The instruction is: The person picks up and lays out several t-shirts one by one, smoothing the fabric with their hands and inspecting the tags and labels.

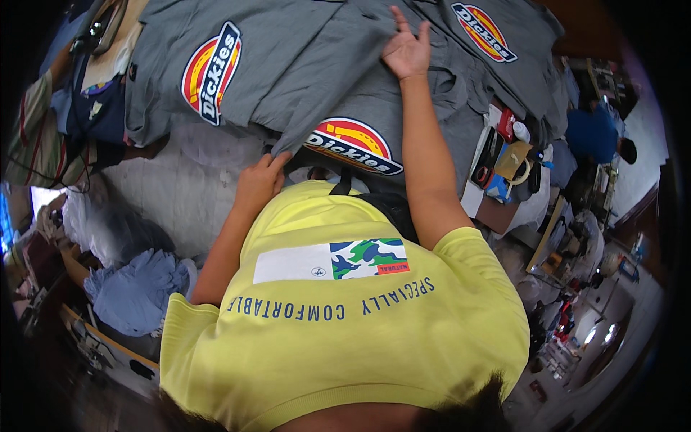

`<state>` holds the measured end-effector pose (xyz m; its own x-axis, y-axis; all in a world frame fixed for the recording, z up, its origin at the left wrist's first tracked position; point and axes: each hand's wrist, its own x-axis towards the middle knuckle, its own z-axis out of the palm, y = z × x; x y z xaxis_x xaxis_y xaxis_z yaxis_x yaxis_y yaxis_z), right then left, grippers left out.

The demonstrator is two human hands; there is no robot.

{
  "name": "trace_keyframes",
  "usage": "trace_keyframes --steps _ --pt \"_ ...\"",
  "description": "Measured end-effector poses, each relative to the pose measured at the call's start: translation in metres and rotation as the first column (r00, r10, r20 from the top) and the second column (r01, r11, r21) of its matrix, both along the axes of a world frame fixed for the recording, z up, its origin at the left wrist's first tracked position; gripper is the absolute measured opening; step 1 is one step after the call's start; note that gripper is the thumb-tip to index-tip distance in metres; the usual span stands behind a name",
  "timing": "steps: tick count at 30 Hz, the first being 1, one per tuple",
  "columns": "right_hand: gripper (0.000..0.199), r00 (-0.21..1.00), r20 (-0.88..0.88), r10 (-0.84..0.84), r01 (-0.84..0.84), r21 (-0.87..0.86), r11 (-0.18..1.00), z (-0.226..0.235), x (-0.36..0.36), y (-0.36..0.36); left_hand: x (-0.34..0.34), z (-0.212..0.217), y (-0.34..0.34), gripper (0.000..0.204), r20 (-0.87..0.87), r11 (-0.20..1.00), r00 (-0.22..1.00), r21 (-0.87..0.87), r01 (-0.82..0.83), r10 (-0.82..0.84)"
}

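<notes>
Head view: a person in a yellow shirt [345, 338] works grey T-shirts across a table [173, 194]. Left hand [260, 180] pinches the near hem of the middle T-shirt [360, 101]; right hand [405, 50] lies spread flat on its far part. Uneven pull could wrinkle the cloth or drag the neighbouring shirt [216, 65] askew. Tape rolls [515, 169] sit right.

Grey shirts [302, 65] cover the upper frame; a bare strip of bench [180, 194] lies open at centre left, while clutter [504, 162] crowds the right edge.
</notes>
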<state>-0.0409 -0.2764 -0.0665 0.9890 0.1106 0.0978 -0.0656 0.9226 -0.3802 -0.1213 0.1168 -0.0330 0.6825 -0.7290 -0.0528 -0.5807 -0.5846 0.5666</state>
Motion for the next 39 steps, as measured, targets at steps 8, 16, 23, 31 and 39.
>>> trace_keyframes --steps 8,16,23,31,39 --pt "0.027 0.959 -0.173 -0.226 -0.183 -0.983 -0.023 0.094 -0.119 0.021 0.022 0.009 0.004 0.026 -0.143 0.966 0.956 0.067 -0.249 0.256" --pt "0.028 0.551 -0.391 -0.737 -0.663 -0.742 -0.102 0.067 -0.344 0.035 0.043 0.011 0.013 0.027 -0.291 0.985 0.942 0.098 -0.145 0.168" --pt "0.045 0.519 -0.1 -0.849 -0.63 -0.716 -0.3 0.02 -0.347 0.116 0.085 0.019 0.005 0.033 -0.565 0.958 0.799 0.285 -0.046 0.206" --pt "0.032 0.459 -0.5 -0.734 -0.203 -0.864 0.461 0.047 -0.387 0.09 0.137 0.083 -0.008 0.02 -0.253 0.985 0.967 0.168 0.042 0.001" --pt "0.031 0.458 0.141 -0.878 0.732 -0.62 0.283 0.217 -0.357 0.0 0.19 0.194 -0.034 0.027 -0.256 0.831 0.966 -0.529 -0.172 0.037"
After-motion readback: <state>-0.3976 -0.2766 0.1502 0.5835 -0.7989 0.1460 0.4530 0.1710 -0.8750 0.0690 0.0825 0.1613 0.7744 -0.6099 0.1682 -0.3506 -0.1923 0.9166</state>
